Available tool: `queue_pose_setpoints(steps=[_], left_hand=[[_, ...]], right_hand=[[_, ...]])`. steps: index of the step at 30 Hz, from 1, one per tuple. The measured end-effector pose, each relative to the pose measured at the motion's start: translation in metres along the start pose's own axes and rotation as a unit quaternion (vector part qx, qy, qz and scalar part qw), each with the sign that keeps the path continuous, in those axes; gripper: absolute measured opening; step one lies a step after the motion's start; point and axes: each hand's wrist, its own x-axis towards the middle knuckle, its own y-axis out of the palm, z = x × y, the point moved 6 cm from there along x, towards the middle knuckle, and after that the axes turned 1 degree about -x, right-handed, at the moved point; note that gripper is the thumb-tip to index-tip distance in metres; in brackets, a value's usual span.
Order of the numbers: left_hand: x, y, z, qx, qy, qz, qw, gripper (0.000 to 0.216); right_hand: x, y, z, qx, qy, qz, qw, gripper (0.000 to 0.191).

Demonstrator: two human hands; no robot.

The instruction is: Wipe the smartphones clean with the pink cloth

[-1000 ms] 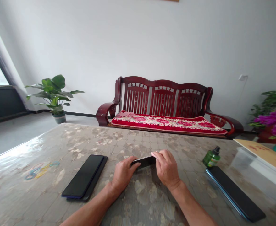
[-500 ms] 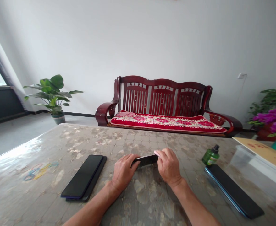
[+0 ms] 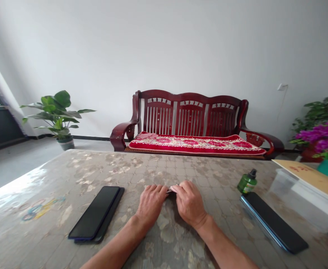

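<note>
Both of my hands are together over the middle of the patterned table (image 3: pixel 158 170). Closed fingers of my left hand (image 3: pixel 152 203) grip one end of a phone (image 3: pixel 169 191), and my right hand (image 3: pixel 190 203) pinches its other end. Only a thin, pale edge of that phone shows between the fingers; the rest is hidden behind them. Left of my left hand, a dark phone (image 3: pixel 95 213) lies partly over another dark phone (image 3: pixel 109 220). Off to the right of my right hand lies a dark phone with a blue edge (image 3: pixel 276 222).
Colored rubber bands (image 3: pixel 42 209) lie at the table's left. A green bottle (image 3: pixel 247 182) stands just beyond the right-hand phone. Beside it is a clear plastic box (image 3: pixel 298 201) with a tan sheet (image 3: pixel 309 175) on top. Past the table stands a wooden bench (image 3: pixel 192 116).
My hands have drawn closer together, and the phone's dark face between them has turned out of sight, leaving a thin edge. The view has shifted slightly.
</note>
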Motion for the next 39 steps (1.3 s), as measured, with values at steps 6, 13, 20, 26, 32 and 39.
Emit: queue_pose_setpoints(steps=[6, 13, 20, 26, 32, 39], left_hand=[[0.0, 0.003, 0.013, -0.015, -0.026, -0.017, 0.999, 0.006], [-0.003, 0.001, 0.021, -0.028, -0.047, -0.027, 0.998, 0.01], [-0.006, -0.004, 0.029, -0.075, -0.074, -0.064, 0.992, 0.016], [-0.008, -0.004, 0.032, -0.127, -0.091, -0.086, 0.984, 0.017], [-0.009, -0.003, 0.036, -0.196, -0.139, -0.113, 0.964, 0.019], [-0.01, 0.011, 0.037, -0.293, -0.205, -0.114, 0.927, 0.024]], right_hand=[[-0.003, -0.002, -0.023, 0.055, 0.056, -0.039, 0.996, 0.032], [-0.005, 0.0, -0.04, 0.148, 0.117, -0.077, 0.979, 0.031], [-0.01, 0.004, -0.066, 0.227, 0.235, -0.149, 0.933, 0.026], [-0.011, 0.013, -0.07, 0.262, 0.243, -0.131, 0.925, 0.027], [-0.017, 0.025, -0.083, 0.346, 0.34, -0.129, 0.865, 0.028], [-0.015, 0.032, -0.067, 0.472, 0.407, -0.112, 0.774, 0.018]])
